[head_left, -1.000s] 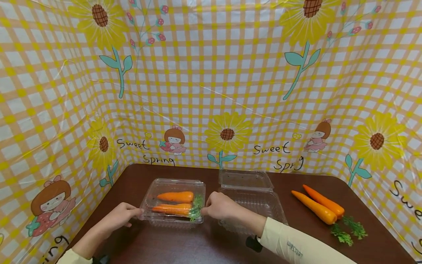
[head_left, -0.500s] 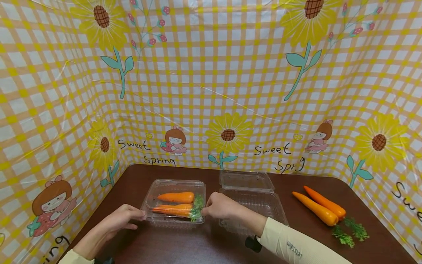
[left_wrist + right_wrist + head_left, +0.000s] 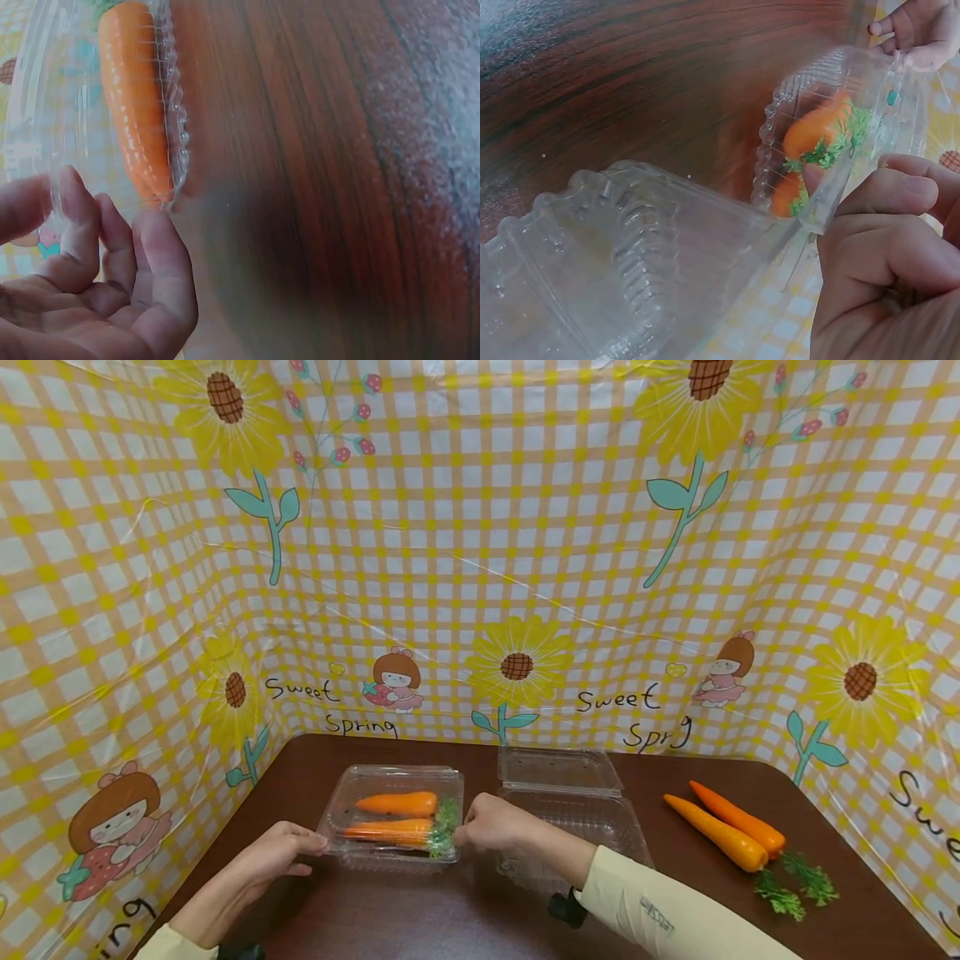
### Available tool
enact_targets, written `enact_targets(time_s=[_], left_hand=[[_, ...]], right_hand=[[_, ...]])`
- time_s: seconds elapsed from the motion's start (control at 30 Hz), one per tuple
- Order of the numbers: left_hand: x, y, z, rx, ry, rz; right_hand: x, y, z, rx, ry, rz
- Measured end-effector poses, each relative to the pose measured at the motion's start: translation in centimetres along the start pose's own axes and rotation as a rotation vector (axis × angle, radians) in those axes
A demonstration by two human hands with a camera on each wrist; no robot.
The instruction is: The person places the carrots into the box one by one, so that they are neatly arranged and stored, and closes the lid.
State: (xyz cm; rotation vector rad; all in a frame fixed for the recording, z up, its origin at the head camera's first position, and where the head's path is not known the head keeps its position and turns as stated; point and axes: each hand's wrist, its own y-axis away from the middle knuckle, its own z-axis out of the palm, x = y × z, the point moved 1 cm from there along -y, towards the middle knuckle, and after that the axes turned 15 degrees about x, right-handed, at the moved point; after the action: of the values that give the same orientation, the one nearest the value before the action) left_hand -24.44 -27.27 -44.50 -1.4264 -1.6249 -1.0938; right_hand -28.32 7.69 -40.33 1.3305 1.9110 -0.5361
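Observation:
A clear plastic clamshell container (image 3: 405, 772) stands on the table at left of centre, its lid over two carrots. The far carrot (image 3: 397, 802) and near carrot (image 3: 390, 832) lie side by side, green tops to the right. My left hand (image 3: 279, 853) pinches the container's near left corner between thumb and index finger; in the left wrist view the carrot (image 3: 135, 97) shows through the plastic beyond the fingers. At the right side, my right hand (image 3: 495, 822) pinches the rim with curled fingers (image 3: 896, 191). I cannot tell whether the lid is latched.
A second clear container (image 3: 600, 817), lid folded back, sits right of the first, partly under my right forearm. Two more carrots (image 3: 723, 831) with green tops lie at the table's right. Checked cloth walls (image 3: 450, 568) enclose the dark table (image 3: 420, 918).
Both hands keep their hold on the container, which has shifted very slightly left. The second container and the loose carrots stay where they were.

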Motion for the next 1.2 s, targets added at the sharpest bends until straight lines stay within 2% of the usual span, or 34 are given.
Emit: enact_targets(time_s=[0.2, 0.4, 0.57, 0.9, 1.1, 1.2], left_hand=[[0.4, 0.1, 0.4, 0.086, -0.032, -0.033], [0.4, 0.0, 0.4, 0.142, 0.006, -0.105], [0.3, -0.2, 0.5, 0.174, 0.033, -0.116], [0.0, -0.5, 0.3, 0.190, 0.061, -0.125], [0.1, -0.4, 0.2, 0.195, 0.076, -0.116], [0.1, -0.5, 0.2, 0.190, 0.082, -0.115]], right_hand=[[-0.3, -0.5, -0.1, -0.014, -0.004, 0.050], [-0.5, -1.0, 0.2, 0.005, 0.005, 0.075], [-0.8, -1.3, 0.6, 0.006, -0.008, 0.103], [-0.8, -1.7, 1.3, -0.032, -0.115, 0.174], [-0.7, -1.6, 1.8, -0.104, -0.239, 0.247], [-0.6, -1.6, 1.9, -0.113, -0.287, 0.270]])
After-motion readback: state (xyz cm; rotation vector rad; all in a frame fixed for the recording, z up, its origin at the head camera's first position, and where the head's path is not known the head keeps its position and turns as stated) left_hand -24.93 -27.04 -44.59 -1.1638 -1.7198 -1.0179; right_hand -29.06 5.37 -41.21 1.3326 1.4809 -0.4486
